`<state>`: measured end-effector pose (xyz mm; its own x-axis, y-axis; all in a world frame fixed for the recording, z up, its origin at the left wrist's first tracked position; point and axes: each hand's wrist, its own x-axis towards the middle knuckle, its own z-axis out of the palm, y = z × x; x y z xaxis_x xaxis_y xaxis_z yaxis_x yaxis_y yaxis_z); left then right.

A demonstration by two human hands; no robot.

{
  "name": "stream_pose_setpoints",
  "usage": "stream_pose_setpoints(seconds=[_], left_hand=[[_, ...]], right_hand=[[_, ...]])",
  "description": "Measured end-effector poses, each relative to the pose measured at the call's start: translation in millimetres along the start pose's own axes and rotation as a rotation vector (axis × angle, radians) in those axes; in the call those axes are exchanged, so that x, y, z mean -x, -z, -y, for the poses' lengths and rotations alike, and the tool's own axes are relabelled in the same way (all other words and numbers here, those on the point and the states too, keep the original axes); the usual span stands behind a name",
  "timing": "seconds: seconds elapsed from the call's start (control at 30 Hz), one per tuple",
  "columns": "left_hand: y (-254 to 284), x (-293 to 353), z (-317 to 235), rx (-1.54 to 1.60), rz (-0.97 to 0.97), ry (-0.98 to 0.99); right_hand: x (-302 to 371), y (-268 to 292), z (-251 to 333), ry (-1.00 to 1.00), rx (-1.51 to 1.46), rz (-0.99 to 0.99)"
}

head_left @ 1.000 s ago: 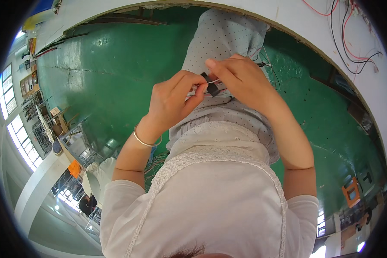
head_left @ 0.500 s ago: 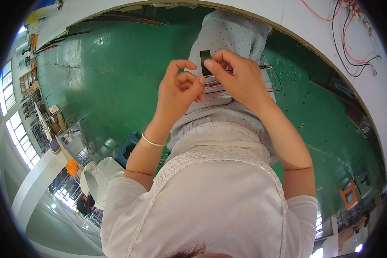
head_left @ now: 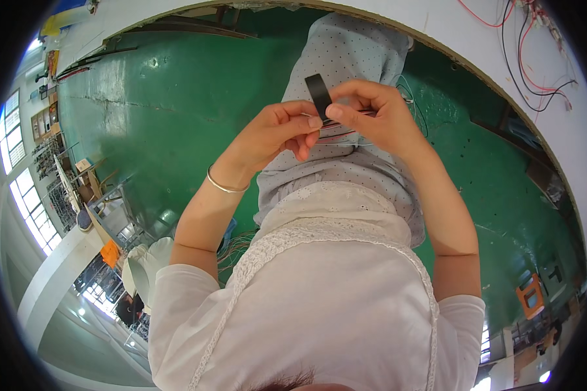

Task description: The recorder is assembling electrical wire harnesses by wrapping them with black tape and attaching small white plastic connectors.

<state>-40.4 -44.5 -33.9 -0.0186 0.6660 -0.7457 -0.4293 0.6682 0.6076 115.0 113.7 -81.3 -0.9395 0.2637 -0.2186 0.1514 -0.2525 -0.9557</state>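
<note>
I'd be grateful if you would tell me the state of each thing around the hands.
Left hand: thumb and finger pinched together, contents unclear
Right hand: pinching the strip's lower end
Black strip: held, upper end free
Lap wires: stretched between the hands, partly hidden
Bracelet: worn on left wrist

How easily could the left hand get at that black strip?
Yes, quite easily, it seems: the left hand is close to the lower end of the black strip, whose upper part is uncovered.

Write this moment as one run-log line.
right hand: pinching black strip | left hand: at strip's lower end | wires: over dotted trousers
</note>
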Motion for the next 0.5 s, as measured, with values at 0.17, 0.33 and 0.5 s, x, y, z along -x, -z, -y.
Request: stream_pose_setpoints(seconds=[0.17, 0.33, 0.5], left_hand=[[-2, -4, 11, 0.089, -0.101, -0.196], [-14, -3, 6, -0.261, -0.162, -0.36], [-16, 2, 5, -0.66, -0.286, -0.378]], right_hand=[[-6, 10, 8, -0.266, -0.401, -0.041], [-15, 12, 10, -0.425, -0.159, 0.008], [-17, 11, 6, -0.365, 0.257, 0.168]])
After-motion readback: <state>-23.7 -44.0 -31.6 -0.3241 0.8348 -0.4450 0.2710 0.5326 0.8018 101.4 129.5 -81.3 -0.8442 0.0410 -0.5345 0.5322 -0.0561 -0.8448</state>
